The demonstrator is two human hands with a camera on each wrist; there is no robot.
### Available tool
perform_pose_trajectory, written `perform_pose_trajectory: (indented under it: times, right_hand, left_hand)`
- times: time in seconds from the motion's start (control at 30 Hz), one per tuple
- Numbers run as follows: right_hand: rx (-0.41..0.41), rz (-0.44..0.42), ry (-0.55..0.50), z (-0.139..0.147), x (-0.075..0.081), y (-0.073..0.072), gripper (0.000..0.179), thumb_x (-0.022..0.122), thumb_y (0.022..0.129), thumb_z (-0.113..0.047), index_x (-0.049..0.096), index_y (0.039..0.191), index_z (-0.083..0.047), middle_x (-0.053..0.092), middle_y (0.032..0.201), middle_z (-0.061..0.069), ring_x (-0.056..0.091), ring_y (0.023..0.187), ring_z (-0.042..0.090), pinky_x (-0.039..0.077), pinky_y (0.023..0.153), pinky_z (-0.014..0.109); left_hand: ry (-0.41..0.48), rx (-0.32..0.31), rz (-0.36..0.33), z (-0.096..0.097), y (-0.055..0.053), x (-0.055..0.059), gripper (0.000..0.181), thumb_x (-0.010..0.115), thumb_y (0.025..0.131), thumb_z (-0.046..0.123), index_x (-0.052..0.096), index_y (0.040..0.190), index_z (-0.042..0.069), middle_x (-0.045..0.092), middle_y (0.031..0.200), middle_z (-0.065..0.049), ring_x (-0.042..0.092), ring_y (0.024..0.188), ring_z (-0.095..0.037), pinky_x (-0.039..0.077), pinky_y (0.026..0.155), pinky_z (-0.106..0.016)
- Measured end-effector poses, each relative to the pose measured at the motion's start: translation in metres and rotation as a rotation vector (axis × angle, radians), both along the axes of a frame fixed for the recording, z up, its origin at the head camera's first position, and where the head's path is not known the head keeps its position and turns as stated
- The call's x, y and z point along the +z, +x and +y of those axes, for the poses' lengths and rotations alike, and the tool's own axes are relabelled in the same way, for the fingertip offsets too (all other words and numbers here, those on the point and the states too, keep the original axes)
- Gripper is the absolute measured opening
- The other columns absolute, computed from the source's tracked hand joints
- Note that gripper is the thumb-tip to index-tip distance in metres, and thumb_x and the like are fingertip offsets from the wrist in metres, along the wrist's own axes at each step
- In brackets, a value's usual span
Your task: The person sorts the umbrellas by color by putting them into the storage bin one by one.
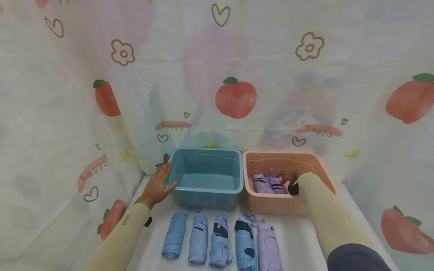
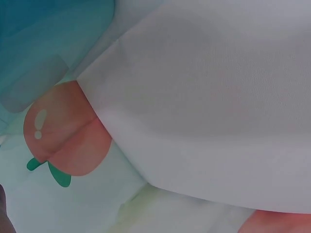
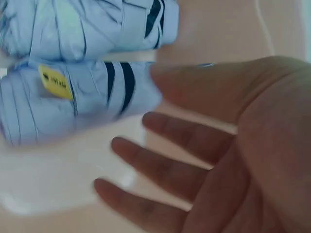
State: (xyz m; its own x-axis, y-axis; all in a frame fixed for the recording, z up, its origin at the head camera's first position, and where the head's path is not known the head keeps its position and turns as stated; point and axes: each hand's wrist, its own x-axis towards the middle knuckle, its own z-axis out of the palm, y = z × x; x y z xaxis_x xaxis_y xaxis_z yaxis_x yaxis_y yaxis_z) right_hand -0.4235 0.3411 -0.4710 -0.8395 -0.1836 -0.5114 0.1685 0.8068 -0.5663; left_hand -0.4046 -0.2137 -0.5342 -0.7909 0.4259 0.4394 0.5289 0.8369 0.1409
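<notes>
My left hand (image 1: 158, 187) lies spread against the left side of the blue bin (image 1: 207, 191), fingers up at its rim. In the left wrist view only a sliver of that hand (image 2: 5, 216) shows. My right hand (image 1: 289, 175) reaches down into the pink bin (image 1: 276, 204), beside two purple folded umbrellas (image 1: 262, 184). The right wrist view shows that hand (image 3: 209, 150) with fingers extended and apart. Its thumb overlaps the end of the nearer folded umbrella (image 3: 90, 94), which has a yellow tag. The other umbrella (image 3: 97, 29) lies alongside.
On the white table (image 1: 298, 241), in front of the bins, a row of folded umbrellas lies side by side: several blue ones (image 1: 174, 234) and a lilac one (image 1: 268, 246) at the right end. A printed curtain (image 1: 203, 75) encloses the table behind and at both sides.
</notes>
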Motion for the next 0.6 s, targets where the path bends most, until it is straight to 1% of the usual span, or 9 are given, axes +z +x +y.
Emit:
perform_pose_trajectory:
  times: [0.07,0.13,0.2,0.27,0.3,0.37,0.4,0.5,0.6]
  right_hand:
    - [-0.028,0.015,0.012,0.003,0.006,0.006,0.048,0.055,0.08,-0.003,0.051,0.126,-0.015,0.049,0.122,0.012,0.05,0.096,0.032,0.047,0.065,0.039]
    - [0.0,0.059,0.043,0.004,0.011,0.011,0.046,0.053,0.081,-0.004,0.052,0.125,-0.017,0.055,0.103,0.01,0.05,0.077,0.025,0.044,0.056,0.034]
    - [0.071,0.159,0.057,0.005,0.015,0.015,0.044,0.054,0.082,-0.005,0.052,0.125,-0.013,0.056,0.097,0.008,0.048,0.071,0.022,0.041,0.052,0.032]
    - [0.159,0.289,0.072,0.006,0.016,0.022,0.039,0.053,0.085,-0.007,0.052,0.124,-0.011,0.056,0.093,0.008,0.049,0.07,0.021,0.041,0.053,0.031]
    - [0.2,0.386,0.086,0.007,0.016,0.027,0.037,0.053,0.085,-0.007,0.054,0.121,-0.011,0.057,0.09,0.007,0.05,0.069,0.021,0.042,0.055,0.031]
    - [0.235,0.572,0.076,0.008,0.017,0.039,0.035,0.056,0.084,-0.006,0.056,0.118,-0.013,0.059,0.103,0.004,0.057,0.084,0.022,0.047,0.065,0.035]
    - [0.234,0.662,0.065,0.009,0.017,0.046,0.034,0.057,0.083,-0.005,0.059,0.114,-0.017,0.06,0.101,0.001,0.057,0.087,0.02,0.047,0.068,0.036]
    - [0.252,0.906,-0.008,0.011,0.016,0.066,0.043,0.057,0.078,0.004,0.062,0.106,-0.029,0.062,0.094,-0.009,0.058,0.078,0.015,0.048,0.064,0.035]
    - [0.263,1.02,-0.093,0.011,0.015,0.085,0.048,0.057,0.077,0.008,0.063,0.102,-0.032,0.061,0.091,-0.013,0.055,0.071,0.011,0.045,0.055,0.03]
  left_hand:
    - [0.0,-0.003,0.003,0.001,0.001,0.001,0.077,0.04,0.087,0.054,0.027,0.137,-0.003,0.027,0.142,-0.015,0.023,0.129,-0.031,0.018,0.102,-0.046]
    - [-0.004,0.001,0.006,0.001,0.002,0.002,0.077,0.041,0.087,0.054,0.028,0.137,-0.004,0.028,0.141,-0.016,0.023,0.129,-0.031,0.019,0.102,-0.046]
    - [-0.005,0.006,0.002,0.0,0.003,0.002,0.078,0.041,0.087,0.054,0.029,0.136,-0.004,0.028,0.141,-0.016,0.023,0.129,-0.031,0.019,0.102,-0.046]
    - [-0.017,0.013,0.0,0.0,0.005,0.002,0.077,0.041,0.087,0.054,0.029,0.136,-0.005,0.028,0.141,-0.016,0.022,0.13,-0.031,0.02,0.102,-0.046]
    - [-0.018,0.014,-0.002,0.0,0.005,0.002,0.077,0.042,0.087,0.053,0.029,0.136,-0.005,0.028,0.141,-0.016,0.022,0.13,-0.031,0.02,0.102,-0.047]
    - [-0.012,0.012,-0.008,0.001,0.006,0.003,0.077,0.042,0.087,0.053,0.028,0.136,-0.005,0.028,0.141,-0.017,0.022,0.13,-0.031,0.02,0.102,-0.047]
    - [-0.011,0.011,-0.009,0.001,0.007,0.004,0.077,0.042,0.087,0.052,0.028,0.136,-0.005,0.028,0.141,-0.017,0.022,0.13,-0.031,0.019,0.102,-0.047]
    - [-0.007,0.007,-0.013,0.002,0.007,0.005,0.077,0.042,0.087,0.053,0.028,0.136,-0.005,0.028,0.141,-0.017,0.022,0.13,-0.031,0.019,0.102,-0.047]
    - [-0.016,0.007,-0.012,0.003,0.007,0.006,0.078,0.041,0.087,0.054,0.028,0.137,-0.005,0.027,0.141,-0.016,0.022,0.13,-0.031,0.02,0.101,-0.048]
